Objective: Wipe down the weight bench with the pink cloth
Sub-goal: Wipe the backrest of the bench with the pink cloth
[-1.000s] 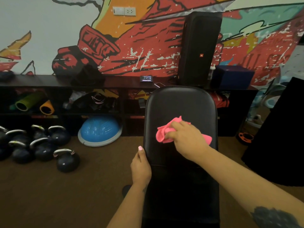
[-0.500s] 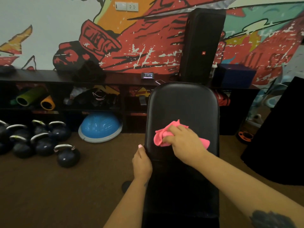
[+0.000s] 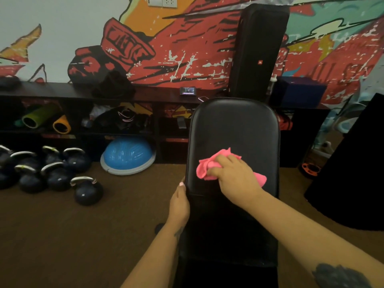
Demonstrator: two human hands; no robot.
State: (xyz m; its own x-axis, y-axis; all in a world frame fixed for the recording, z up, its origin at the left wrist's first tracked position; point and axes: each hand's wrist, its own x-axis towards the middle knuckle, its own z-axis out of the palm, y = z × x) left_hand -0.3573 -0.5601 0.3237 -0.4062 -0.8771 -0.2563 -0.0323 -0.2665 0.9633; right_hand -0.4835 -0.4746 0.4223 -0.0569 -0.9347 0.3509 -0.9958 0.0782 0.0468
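Black vinyl fills the centre of the frame: the bench (image 3: pixel 232 129), its backrest pad running up toward a shelf at mid-frame, is mid-wipe. The right hand (image 3: pixel 234 177) lies over a bunched pink cloth (image 3: pixel 204 169), fingers bent onto it and pressing it to the lower half of the backrest, just above the seam with the seat. The left hand (image 3: pixel 179 201) rests along the pad's left edge, fingers fairly straight, holding nothing. No wet streaks show, so how much is already clean cannot be told; judged from the cloth's place, the upper backrest and the dark seat at lower centre may remain.
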